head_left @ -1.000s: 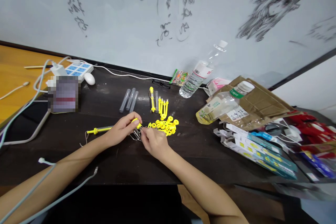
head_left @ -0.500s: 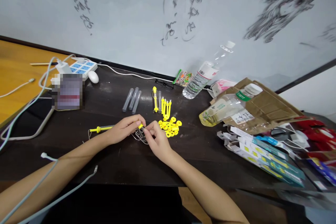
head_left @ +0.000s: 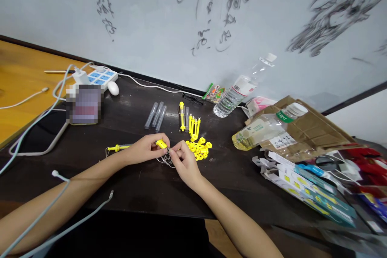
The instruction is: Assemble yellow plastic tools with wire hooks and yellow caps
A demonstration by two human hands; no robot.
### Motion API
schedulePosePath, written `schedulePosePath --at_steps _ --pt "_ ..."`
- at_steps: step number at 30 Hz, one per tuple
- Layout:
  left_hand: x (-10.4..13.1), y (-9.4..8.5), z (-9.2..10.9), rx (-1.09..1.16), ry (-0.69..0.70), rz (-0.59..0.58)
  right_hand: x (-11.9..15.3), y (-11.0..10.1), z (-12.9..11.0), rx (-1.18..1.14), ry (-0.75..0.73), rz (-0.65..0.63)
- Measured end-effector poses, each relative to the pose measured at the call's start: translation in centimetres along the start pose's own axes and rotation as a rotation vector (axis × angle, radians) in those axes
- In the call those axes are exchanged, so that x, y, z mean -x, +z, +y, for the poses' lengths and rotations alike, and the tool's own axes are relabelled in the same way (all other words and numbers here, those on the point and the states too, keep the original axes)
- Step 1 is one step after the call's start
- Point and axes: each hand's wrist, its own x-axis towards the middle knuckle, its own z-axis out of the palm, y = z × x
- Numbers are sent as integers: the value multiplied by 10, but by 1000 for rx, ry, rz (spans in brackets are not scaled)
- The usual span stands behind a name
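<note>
A small yellow plastic piece (head_left: pixel 161 144) is pinched between the thumb and fingers of my left hand (head_left: pixel 147 148). Close beside it, my right hand (head_left: pixel 185 162) is closed in a pinch on a thin metal wire piece, mostly covered by the fingertips. A tangle of bent metal wires (head_left: pixel 165 159) lies on the dark table under and between both hands. Right of my right hand is a pile of yellow plastic parts (head_left: pixel 201 150). A yellow-ended clear tube (head_left: pixel 116 148) with a wire hook lies partly behind my left forearm.
Several clear tubes (head_left: pixel 159 117) lie behind my hands, near an upright-lying yellow assembly (head_left: pixel 182 117) and yellow rods (head_left: pixel 194 125). A water bottle (head_left: pixel 234 96), a drink bottle (head_left: pixel 256 131) and an open box (head_left: pixel 311 189) are at right. At left are a power strip (head_left: pixel 101 77) and cables.
The yellow piece has turned in my left hand and shows more of its length. My right fingertips have drawn slightly down and away from it. The whole view has shifted a little.
</note>
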Motion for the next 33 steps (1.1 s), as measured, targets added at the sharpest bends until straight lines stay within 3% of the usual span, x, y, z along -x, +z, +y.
schedulePosePath --at_steps 9,13,18,24,33 --pt "-1 -2 -2 -23 5 63 0 -3 1 95 0 86" --pt "0 -4 -1 -30 18 96 -3 -4 3 399 -52 69" --pt "1 -1 0 -107 27 75 -6 -2 4 794 -236 56" --pt "1 6 -3 -147 50 73 -6 -3 2 671 -460 193" --pt "0 10 2 -87 26 55 -7 -3 2 694 -613 201"
